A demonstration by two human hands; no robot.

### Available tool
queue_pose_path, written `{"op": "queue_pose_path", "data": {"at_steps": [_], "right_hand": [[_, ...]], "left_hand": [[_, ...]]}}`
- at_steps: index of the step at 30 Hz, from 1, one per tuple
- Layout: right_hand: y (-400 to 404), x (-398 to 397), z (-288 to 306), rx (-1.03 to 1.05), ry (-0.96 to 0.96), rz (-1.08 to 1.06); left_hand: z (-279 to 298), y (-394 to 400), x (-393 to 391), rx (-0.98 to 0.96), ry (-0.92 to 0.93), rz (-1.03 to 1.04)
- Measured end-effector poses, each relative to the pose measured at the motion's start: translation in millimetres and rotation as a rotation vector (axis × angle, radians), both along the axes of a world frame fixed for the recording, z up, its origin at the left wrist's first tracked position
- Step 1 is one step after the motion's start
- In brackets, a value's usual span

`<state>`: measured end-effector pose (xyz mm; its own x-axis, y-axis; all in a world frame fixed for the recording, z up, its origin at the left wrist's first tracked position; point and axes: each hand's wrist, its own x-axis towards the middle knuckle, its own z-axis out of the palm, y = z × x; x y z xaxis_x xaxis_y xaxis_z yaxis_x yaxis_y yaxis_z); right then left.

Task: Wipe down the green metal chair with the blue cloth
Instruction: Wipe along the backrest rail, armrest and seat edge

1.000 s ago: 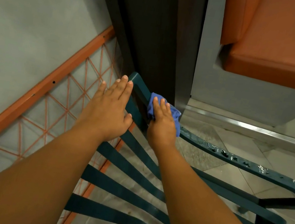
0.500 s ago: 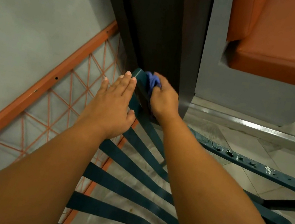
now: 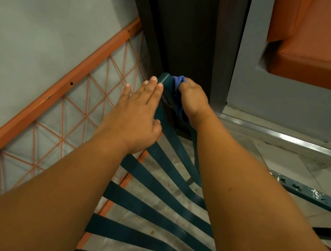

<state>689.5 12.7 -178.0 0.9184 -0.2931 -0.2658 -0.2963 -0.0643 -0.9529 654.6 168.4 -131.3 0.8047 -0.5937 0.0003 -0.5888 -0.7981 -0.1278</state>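
The green metal chair (image 3: 158,212) fills the lower middle, its flat slats fanning out below me and its top rail running up to a far corner. My right hand (image 3: 193,99) is closed around the blue cloth (image 3: 177,81), pressing it against that far corner of the rail; only a small fold of cloth shows above the knuckles. My left hand (image 3: 138,114) lies flat with fingers together on the rail's left side, palm down, steadying the chair. Chipped paint marks the right arm of the chair (image 3: 311,194).
An orange metal frame with wire mesh (image 3: 59,93) leans along the left beside a grey wall. A dark wooden post (image 3: 188,29) stands right behind the chair corner. An orange cushioned bench (image 3: 328,50) on a grey base sits at upper right above tiled floor.
My right hand has slid the cloth from the rail's right side up and left to the far corner, curling around it. My left hand stays flat on the rail.
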Motion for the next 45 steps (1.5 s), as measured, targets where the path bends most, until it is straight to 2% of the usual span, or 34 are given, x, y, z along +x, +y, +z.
{"op": "queue_pose_path", "data": {"at_steps": [3, 5, 7, 11, 13, 15, 17, 19, 25, 27, 30, 35, 38, 45], "right_hand": [[-5.8, -1.7, -7.9, -0.181, 0.101, 0.026], [-6.0, -3.6, -8.0, -0.205, 0.080, -0.004], [1.6, -10.1, -7.1, -0.192, -0.029, -0.055], [30.2, -32.0, -17.9, -0.206, -0.364, -0.151], [38.3, -41.8, -32.7, -0.323, -0.498, -0.174], [35.3, -47.6, -52.3, -0.498, -0.535, -0.170], [26.7, -51.5, -55.9, -0.558, -0.462, -0.175], [22.2, -50.7, -43.6, -0.463, -0.349, -0.166], [31.9, -44.0, -22.6, -0.349, -0.481, -0.173], [29.3, -46.6, -25.1, -0.374, -0.440, -0.173], [21.4, -39.5, -16.3, -0.445, -0.275, -0.156], [24.0, -39.4, -19.7, -0.330, -0.222, -0.139], [18.5, -44.3, -34.6, -0.480, -0.201, -0.123], [12.3, -36.8, -35.1, -0.547, -0.037, -0.050]], "left_hand": [[1.0, -0.6, 0.8, -0.005, 0.012, -0.002], [0.6, -0.7, 1.2, -0.009, 0.013, -0.002], [0.3, -0.9, 1.2, -0.004, 0.005, -0.001], [-0.8, -0.3, 2.1, 0.005, -0.009, -0.007], [-0.9, -0.1, 2.2, -0.007, -0.005, -0.005], [-1.1, -0.2, 2.1, -0.002, -0.002, -0.003], [-0.9, -0.1, 2.4, 0.014, -0.001, -0.002], [-0.9, 0.2, 3.0, 0.018, 0.004, 0.005], [-3.6, 0.7, 3.5, 0.019, -0.007, 0.001], [-2.9, 0.2, 3.6, 0.024, -0.011, 0.004], [-1.8, -0.6, 2.5, 0.032, -0.007, 0.008], [-1.4, -0.1, 1.8, 0.011, -0.003, 0.010], [-0.5, -0.9, 1.2, 0.016, -0.005, 0.009], [-0.2, -1.2, 1.1, 0.005, 0.003, 0.011]]}}
